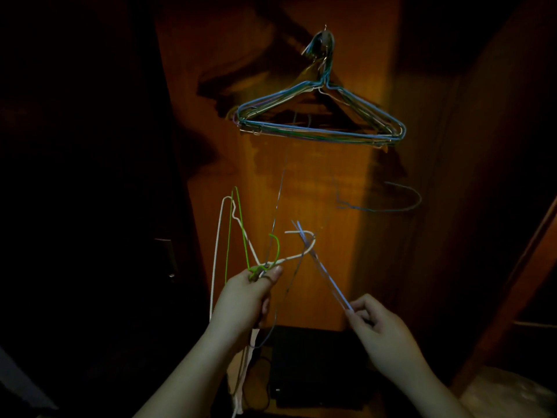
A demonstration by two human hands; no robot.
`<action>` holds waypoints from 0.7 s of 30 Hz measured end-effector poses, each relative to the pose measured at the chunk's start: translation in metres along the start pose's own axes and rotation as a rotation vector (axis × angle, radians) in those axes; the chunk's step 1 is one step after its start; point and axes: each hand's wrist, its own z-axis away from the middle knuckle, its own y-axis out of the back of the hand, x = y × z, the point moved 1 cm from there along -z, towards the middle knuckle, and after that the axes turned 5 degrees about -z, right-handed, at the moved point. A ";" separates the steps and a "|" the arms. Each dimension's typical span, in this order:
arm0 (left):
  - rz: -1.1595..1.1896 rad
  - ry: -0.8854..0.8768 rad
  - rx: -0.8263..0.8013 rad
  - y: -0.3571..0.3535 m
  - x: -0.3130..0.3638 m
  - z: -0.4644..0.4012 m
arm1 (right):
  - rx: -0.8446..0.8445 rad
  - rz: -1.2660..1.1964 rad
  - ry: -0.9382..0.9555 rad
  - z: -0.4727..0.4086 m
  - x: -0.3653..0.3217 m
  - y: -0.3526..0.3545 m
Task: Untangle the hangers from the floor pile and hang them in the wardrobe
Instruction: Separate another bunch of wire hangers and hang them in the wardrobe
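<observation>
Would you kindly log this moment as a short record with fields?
left hand: grips tangled white hanger and green hanger at their necks
right hand: pinches blue hanger, which crosses the white hook
already hung: bundle of hangers on a wardrobe hook
setting: dim wooden wardrobe

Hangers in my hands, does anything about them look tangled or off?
Yes. The left hand grips a snarl: the green hanger and white hanger cross at their necks. The blue hanger pinched by the right hand is caught in the white hook.
</observation>
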 end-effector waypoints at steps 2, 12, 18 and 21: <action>0.012 -0.013 0.001 -0.001 0.000 -0.002 | 0.000 0.018 -0.009 -0.002 0.002 0.001; 0.158 -0.038 -0.093 -0.002 -0.003 -0.005 | -0.012 0.049 -0.039 -0.007 0.008 0.006; 0.243 0.063 -0.233 -0.005 -0.007 -0.019 | -0.069 0.131 -0.026 -0.019 0.008 0.008; 0.219 0.061 -0.256 -0.004 -0.005 -0.022 | -0.086 0.197 -0.017 -0.026 0.011 0.011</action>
